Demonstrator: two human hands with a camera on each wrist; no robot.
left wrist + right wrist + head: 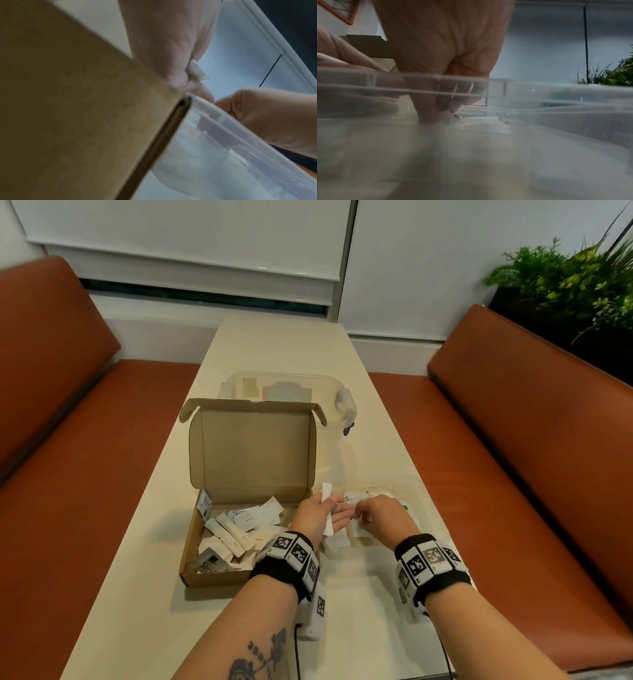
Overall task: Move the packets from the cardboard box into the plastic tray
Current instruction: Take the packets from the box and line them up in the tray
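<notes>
On the long table (274, 344), the cardboard box (251, 450) sits w/ its lid up, its right edge just beside the clear plastic tray (416, 491), and the far end of the table past a lidded clear tub (284, 386) is bare, w/ brown benches (513, 440) close on both sides. Left hand (320, 517) is over the gap between box & tray, thumb pressing a long white packet (328, 513) on its palm, while the right hand (380, 513) is down inside the tray, fingertips pinching a small white packet (455, 117) w/ dark marks near the bottom. Lots of white paper packets (233, 529), some w/ red or black words, lie mixed up in the box, and a few lie flat in the tray.
</notes>
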